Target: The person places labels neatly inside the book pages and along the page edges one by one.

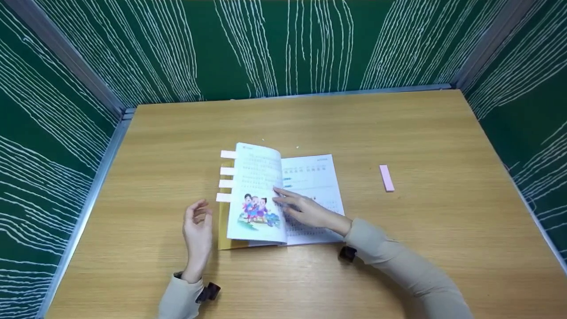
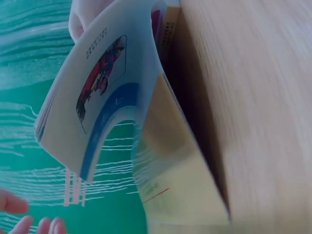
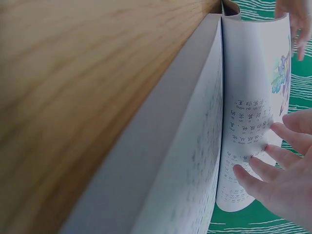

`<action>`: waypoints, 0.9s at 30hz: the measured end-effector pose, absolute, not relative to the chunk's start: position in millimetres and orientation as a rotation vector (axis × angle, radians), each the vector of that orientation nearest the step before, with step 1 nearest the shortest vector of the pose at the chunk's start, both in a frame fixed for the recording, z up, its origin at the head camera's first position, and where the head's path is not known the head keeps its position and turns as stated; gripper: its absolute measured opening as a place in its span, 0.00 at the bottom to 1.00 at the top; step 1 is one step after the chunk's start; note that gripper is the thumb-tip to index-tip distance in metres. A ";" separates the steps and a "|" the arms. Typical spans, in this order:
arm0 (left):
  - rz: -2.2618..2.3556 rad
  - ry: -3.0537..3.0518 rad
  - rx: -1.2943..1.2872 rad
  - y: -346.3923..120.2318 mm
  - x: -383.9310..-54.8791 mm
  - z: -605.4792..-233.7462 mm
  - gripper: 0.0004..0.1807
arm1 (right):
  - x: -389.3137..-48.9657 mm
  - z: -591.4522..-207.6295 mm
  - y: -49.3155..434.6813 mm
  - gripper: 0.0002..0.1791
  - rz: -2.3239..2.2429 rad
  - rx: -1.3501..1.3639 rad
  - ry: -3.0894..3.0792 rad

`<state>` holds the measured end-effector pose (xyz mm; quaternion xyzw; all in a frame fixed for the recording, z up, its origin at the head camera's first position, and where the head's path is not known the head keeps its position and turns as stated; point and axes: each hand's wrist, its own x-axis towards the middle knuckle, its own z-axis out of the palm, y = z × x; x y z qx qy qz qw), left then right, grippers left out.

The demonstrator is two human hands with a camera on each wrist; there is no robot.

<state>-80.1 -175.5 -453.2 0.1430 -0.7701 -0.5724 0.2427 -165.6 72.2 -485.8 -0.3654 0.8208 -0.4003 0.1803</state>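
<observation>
An open book [image 1: 310, 177] with printed text lies on the table, its left-hand pages raised in a curve. The left page [image 1: 259, 173] carries a coloured picture of several children. Pale pink sticky tabs [image 1: 227, 170] stick out from its left edge in a column. My right hand [image 1: 305, 208] lies over the book near the spine, fingers spread and fingertips against the left page, as the right wrist view also shows. To the left of the book my left hand [image 1: 198, 230] is held apart from it, fingers loosely bent and holding nothing. The yellow cover [image 2: 170, 185] shows beneath the pages.
A pad of pink sticky strips [image 1: 386, 178] lies on the table to the right of the book. Tiny white scraps [image 1: 297, 147] are behind the book. Green panels [image 1: 283, 48] with white lines enclose the back and sides of the wooden table [image 1: 443, 199].
</observation>
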 end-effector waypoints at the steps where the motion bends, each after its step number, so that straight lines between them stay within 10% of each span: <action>1: -1.489 -2.105 0.341 -173.9 -78.8 -452.7 0.14 | -165.5 -486.0 71.8 0.21 -1.105 -1.039 2.322; 27: -0.741 -2.736 -0.724 -133.8 -83.0 -473.4 0.11 | -166.7 -487.8 64.0 0.26 -0.816 -1.214 2.322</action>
